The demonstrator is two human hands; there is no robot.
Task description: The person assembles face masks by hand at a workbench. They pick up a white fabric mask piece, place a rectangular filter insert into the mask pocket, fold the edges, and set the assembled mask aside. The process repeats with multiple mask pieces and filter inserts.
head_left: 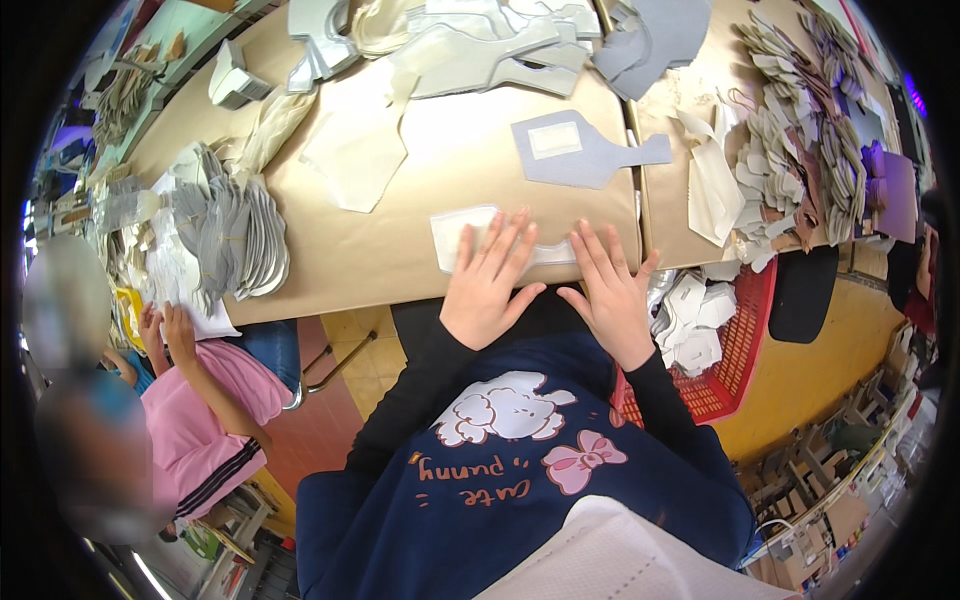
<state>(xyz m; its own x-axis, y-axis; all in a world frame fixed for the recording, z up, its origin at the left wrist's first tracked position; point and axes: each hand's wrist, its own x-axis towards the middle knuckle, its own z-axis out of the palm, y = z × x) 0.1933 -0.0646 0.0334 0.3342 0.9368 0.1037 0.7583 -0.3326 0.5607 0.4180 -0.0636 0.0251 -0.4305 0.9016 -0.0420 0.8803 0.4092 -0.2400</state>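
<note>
Both my hands lie palm down at the table's near edge, fingers outstretched. Under the fingers of my left hand (pixel 485 292) is a white cut piece (pixel 447 232) with a pale border; the hand covers part of it. My right hand (pixel 614 300) presses near the piece's narrow right end, its fingertips at or beside it; I cannot tell how much lies beneath. Just beyond sits a blue-grey cut piece (pixel 600 160) with a white rectangular patch and a narrow tab pointing right. A cream sheet piece (pixel 355 160) lies farther left.
The table (pixel 345 265) is covered in brown paper. Grey cut pieces (pixel 490 55) are piled at the far side, with bundled grey stacks (pixel 235 230) at left and more bundles (pixel 785 150) at right. A red basket (pixel 745 345) holds white pieces. At left sits a co-worker in pink (pixel 215 385).
</note>
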